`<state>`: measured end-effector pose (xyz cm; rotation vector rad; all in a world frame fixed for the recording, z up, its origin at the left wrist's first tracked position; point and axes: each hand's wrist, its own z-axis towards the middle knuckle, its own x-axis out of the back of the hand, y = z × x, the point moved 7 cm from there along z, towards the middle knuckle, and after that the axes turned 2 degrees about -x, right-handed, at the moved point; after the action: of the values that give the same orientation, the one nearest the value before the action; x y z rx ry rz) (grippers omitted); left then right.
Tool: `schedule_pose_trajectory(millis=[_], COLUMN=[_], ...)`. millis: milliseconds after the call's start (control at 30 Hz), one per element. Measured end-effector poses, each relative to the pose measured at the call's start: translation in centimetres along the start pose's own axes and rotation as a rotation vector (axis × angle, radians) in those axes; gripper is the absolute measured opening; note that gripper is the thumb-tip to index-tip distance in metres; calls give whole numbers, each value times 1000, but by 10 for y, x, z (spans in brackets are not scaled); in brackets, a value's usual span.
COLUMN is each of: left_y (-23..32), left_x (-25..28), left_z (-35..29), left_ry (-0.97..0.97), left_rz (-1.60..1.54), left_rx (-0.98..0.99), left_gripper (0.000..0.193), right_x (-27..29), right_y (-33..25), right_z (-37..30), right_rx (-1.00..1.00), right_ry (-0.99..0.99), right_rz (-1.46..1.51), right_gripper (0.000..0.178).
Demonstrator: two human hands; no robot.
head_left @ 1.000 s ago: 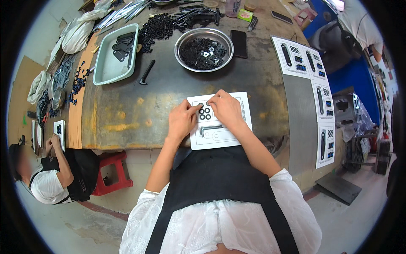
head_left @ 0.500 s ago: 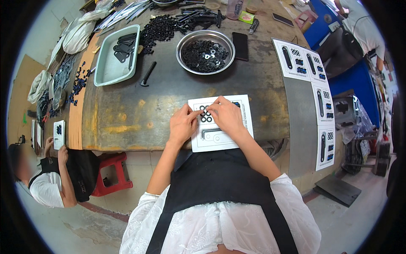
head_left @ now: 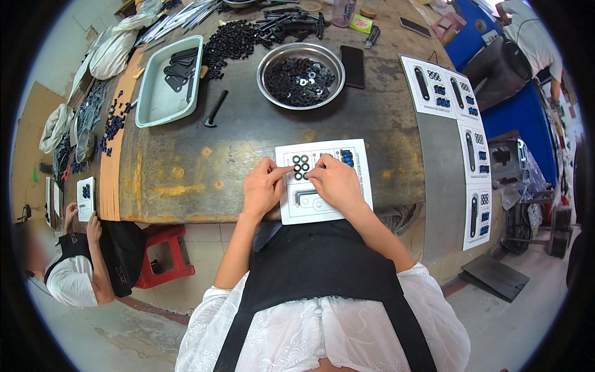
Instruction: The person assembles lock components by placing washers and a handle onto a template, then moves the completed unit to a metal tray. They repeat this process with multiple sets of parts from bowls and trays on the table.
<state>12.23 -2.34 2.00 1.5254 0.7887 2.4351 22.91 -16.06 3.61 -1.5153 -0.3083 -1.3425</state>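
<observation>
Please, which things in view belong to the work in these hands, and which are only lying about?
Seem to belong to the work:
white printed sheet
black rings on it, between left hand and right hand
washers in the metal bowl, probably

Seem to be only lying about:
black phone beside the bowl
green packet
another phone

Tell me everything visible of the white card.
The card is a paper-like white rectangle with dark printing. It lies flat, slightly turned, at the near edge of the table. Six black rings sit in two columns at upper left, an L-shaped dark form below them, blue-and-black pieces at upper right. The left hand and right hand both reach the rings.
</observation>
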Motion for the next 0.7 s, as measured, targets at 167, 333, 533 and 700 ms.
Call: schedule_pose_trajectory(millis=[167, 333, 533, 700], left_y=[0, -3, -24, -128], left_x=[5, 12, 39, 105], left_z=[-2, -1, 30, 136], left_ry=[-5, 34, 39, 350], left_rz=[1, -57, 22, 27], left_rx=[10, 32, -6, 117], left_gripper=[36, 36, 35, 26], right_x=[-4, -5, 7, 35], right_y=[4, 3, 4, 15], right_z=[-1, 1, 0, -16], right_rx=[-3, -6, 4, -102], right_ry=[24, 24, 37, 65], right_rz=[31, 47, 124, 122], right_gripper=[9, 9, 9, 11])
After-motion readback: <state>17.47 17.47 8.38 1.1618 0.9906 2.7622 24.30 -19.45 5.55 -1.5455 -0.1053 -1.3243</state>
